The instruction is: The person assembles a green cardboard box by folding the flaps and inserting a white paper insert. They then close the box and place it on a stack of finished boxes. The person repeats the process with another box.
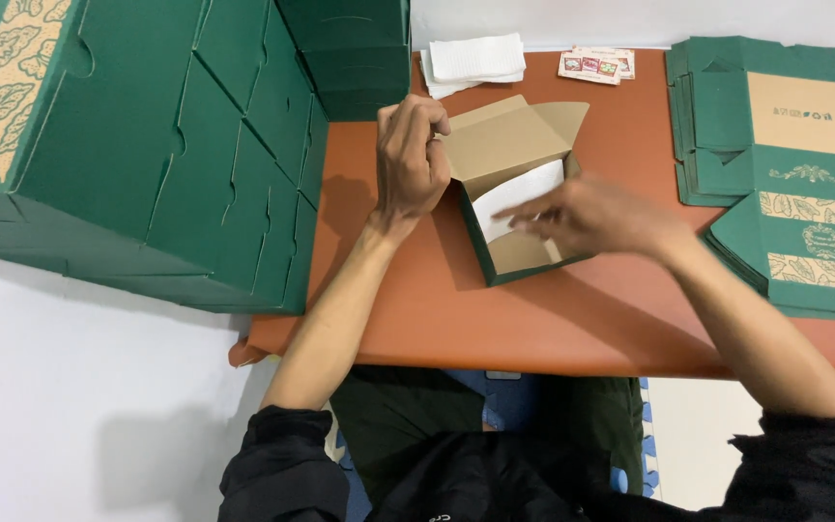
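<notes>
Green box [509,208], lid up, sits on orange table [553,319] btwn both hands. L hand [408,159] pinches lid flap at its fingertips. R hand [596,217], blurred, fingers extended over white paper liner [519,193] inside; can't tell if gripping it. Risk: liner creases or rides up 1 wall if pressed off-centre; flap may slip from the pinch and lid drop onto R hand.

Open box [509,208] sits mid-table [533,329] (folded boxes [147,145] left, flat blanks [785,164] right).
</notes>
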